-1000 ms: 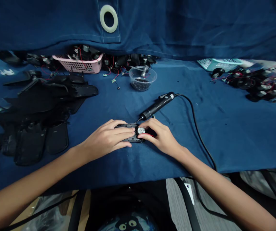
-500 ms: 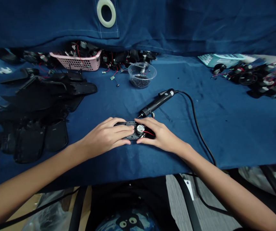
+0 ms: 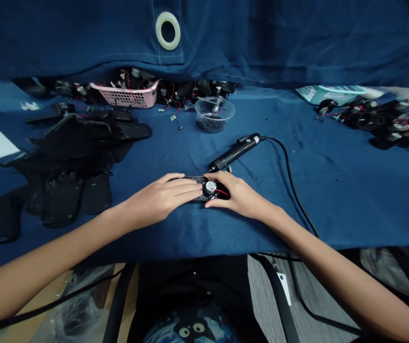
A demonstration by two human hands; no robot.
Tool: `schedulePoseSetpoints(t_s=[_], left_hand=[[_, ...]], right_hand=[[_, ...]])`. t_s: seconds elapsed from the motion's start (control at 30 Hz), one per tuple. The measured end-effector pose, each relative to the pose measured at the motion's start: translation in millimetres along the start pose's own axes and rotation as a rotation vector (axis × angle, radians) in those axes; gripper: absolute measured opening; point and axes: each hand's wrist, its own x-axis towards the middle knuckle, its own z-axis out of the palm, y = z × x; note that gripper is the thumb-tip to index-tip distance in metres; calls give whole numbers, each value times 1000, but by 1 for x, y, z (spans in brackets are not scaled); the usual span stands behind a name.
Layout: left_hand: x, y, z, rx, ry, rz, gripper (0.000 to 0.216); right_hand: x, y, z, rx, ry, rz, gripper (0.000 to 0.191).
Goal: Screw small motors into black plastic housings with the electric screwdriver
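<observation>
At the near middle of the table lies a black plastic housing (image 3: pixel 203 180), and a small round silver motor (image 3: pixel 210 187) with a red wire sits in it. My left hand (image 3: pixel 166 196) covers the housing's left part, its fingers lying together across the top and its thumb out of sight. My right hand (image 3: pixel 238 193) grips the right end, thumb at the near edge and fingers at the far edge, around the motor. Just beyond the hands rests a black electric screwdriver (image 3: pixel 234 152), its tip close to the housing's far edge.
Black plastic shells (image 3: pixel 79 166) are piled at left. A clear bowl (image 3: pixel 214 114) of small dark pieces stands behind the screwdriver. Further back are a pink basket (image 3: pixel 129 97) and a teal basket (image 3: pixel 333 95), with wired parts (image 3: pixel 397 119) at right. The screwdriver's cable (image 3: pixel 292 186) runs over the table edge.
My left fingers have slid slightly right over the housing, and the left thumb no longer shows at its near edge. My right hand keeps its grip. The view has shifted a little.
</observation>
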Motion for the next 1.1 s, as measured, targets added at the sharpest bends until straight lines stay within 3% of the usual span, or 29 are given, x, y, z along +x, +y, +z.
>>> schedulePoseSetpoints(t_s=[0.13,0.3,0.43,0.93,1.1], left_hand=[[0,-1,-1,-8,0,-4,40],[0,-2,-1,-2,-7,4,40],[-1,-2,-2,-13,-11,-3,40],[-1,-7,-6,-53,-23,11,41],[-2,-3,1,-56,22,-24,40]], right_hand=[[0,-3,-5,89,11,2,66],[4,-7,-7,113,105,-55,31],[7,-5,-3,54,90,-118,20],[7,-2,-2,29,68,-114,16],[3,-2,1,66,87,-107,25]])
